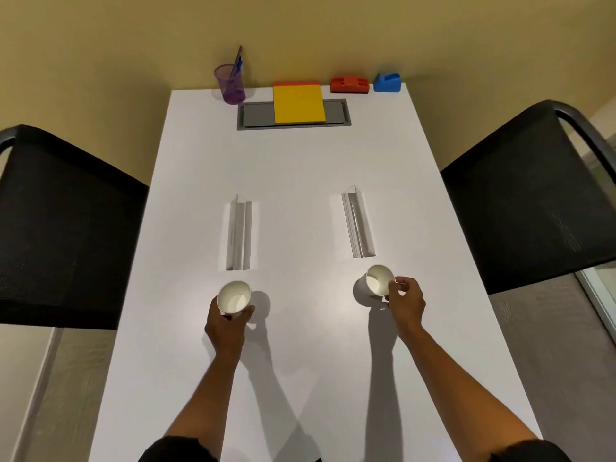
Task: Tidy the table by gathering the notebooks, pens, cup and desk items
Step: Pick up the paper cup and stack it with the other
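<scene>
Two white paper cups are in my hands over the white table [300,168]. My left hand [228,328] grips the left cup [233,298] from below, upright. My right hand [405,303] holds the right cup [378,281] by its side, tilted with its mouth toward me. At the far edge stand a purple mesh pen holder [230,84] with pens, a yellow notebook [298,103] stacked on an orange one, a red stapler-like item [350,85] and a blue tape dispenser [386,83].
Two clear acrylic sign holders [239,233] [357,223] lie in the table's middle, just beyond the cups. A grey cable hatch [253,116] sits under the notebooks. Black mesh chairs [60,228] [530,201] flank the table on both sides.
</scene>
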A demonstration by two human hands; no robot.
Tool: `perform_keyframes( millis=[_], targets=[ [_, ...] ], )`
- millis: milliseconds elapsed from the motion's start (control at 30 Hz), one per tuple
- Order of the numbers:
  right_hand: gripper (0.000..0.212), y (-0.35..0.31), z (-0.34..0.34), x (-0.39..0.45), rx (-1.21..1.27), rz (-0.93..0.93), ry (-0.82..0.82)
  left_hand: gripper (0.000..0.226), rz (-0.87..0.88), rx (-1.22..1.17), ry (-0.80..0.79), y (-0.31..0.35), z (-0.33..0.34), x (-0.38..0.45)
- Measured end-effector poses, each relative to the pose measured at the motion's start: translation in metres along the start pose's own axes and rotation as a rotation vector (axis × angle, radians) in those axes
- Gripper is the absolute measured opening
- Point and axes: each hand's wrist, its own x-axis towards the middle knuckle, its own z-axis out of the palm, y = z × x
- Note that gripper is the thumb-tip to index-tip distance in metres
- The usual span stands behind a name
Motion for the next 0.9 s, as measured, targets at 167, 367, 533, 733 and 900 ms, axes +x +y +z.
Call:
perform_keyframes(
  millis=[167,367,533,733,900],
  targets=[
    [0.024,0.015,-0.004,-0.005,-0.028,-0.069,0.059,0.058,-0.021,-0.002,0.019,-0.004,0.003,0.008],
    [0.056,0.035,0.0,-0.017,-0.166,-0.044,-0.085,0.057,-0.03,-0.007,0.036,-0.007,0.003,0.011],
    [0.069,0.024,0.021,-0.006,-0.276,-0.097,-0.164,0.062,-0.039,0.001,0.04,-0.009,0.003,0.012],
    [0.068,0.021,0.034,0.0,-0.263,-0.14,-0.09,0.076,-0.039,0.003,0.061,-0.01,0.003,0.011],
    [0.078,0.019,0.04,0.0,-0.234,-0.124,-0.035,0.073,-0.05,0.038,0.087,-0.012,0.006,0.012]
  ],
)
